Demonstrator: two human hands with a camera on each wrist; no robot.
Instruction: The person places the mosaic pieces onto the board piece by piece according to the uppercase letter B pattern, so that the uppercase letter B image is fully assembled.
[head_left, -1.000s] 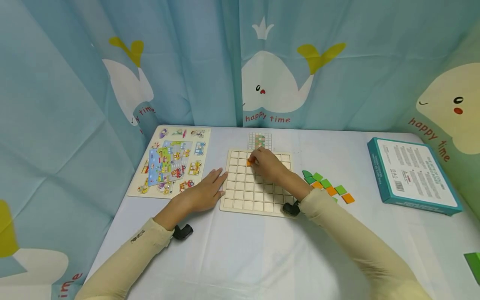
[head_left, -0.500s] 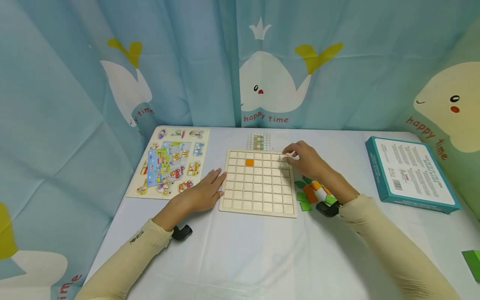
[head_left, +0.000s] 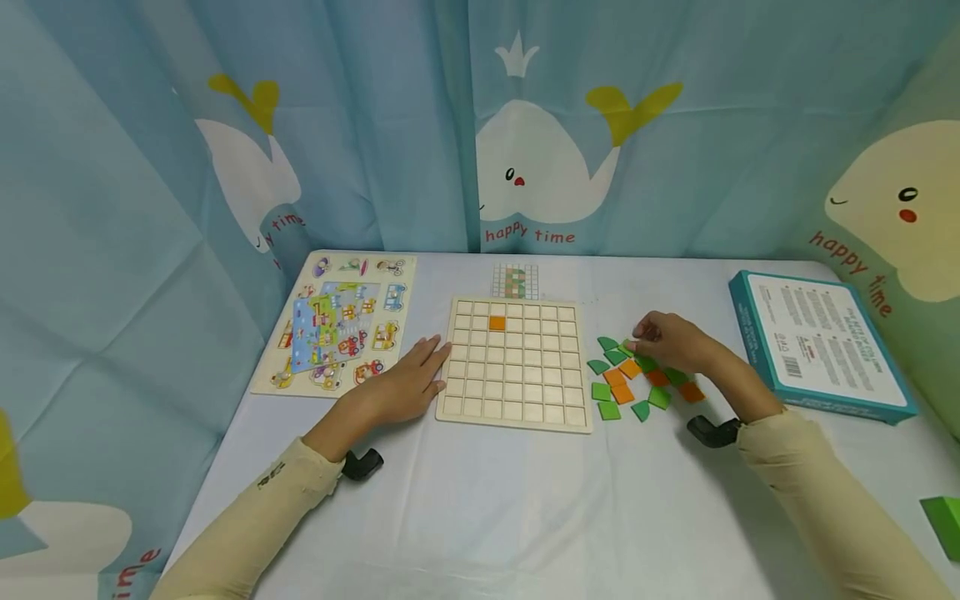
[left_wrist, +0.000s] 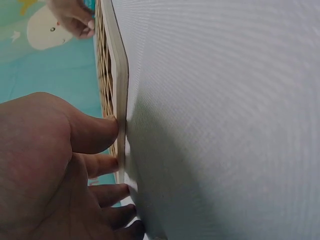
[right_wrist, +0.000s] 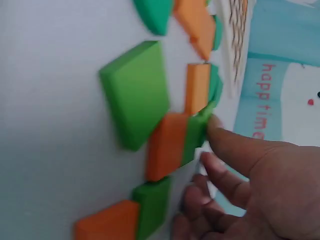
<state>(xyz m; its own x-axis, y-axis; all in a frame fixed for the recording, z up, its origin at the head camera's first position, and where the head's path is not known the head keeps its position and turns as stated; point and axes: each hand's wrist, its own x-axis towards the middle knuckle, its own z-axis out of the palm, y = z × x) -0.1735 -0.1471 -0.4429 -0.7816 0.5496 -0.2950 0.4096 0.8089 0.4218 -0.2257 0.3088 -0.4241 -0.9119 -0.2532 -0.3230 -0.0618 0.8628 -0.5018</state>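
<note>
A wooden grid board [head_left: 517, 367] lies on the table with one orange square tile [head_left: 497, 322] in an upper-left cell. My left hand [head_left: 408, 383] rests beside the board's left side. In the left wrist view, its thumb [left_wrist: 97, 134] and fingertips touch the board's edge [left_wrist: 120, 75]. To the right of the board, my right hand [head_left: 671, 340] is over the far side of a loose tile pile. Its thumb and fingers pinch a light green tile [right_wrist: 205, 120], partly hidden by the thumb. Orange tiles [right_wrist: 167, 145] and a green square [right_wrist: 135, 95] lie close by.
Behind the board lies a small pattern card [head_left: 516, 282]. A picture puzzle board [head_left: 390, 287] is at the left, with a blue picture card on it. A teal box [head_left: 825, 342] stands at the right. A green piece [head_left: 942, 525] lies at the right edge.
My right hand has left the orange tile in the board's cell and moved right to the loose pile, where it now pinches a light green tile. The left hand has stayed at the board's edge.
</note>
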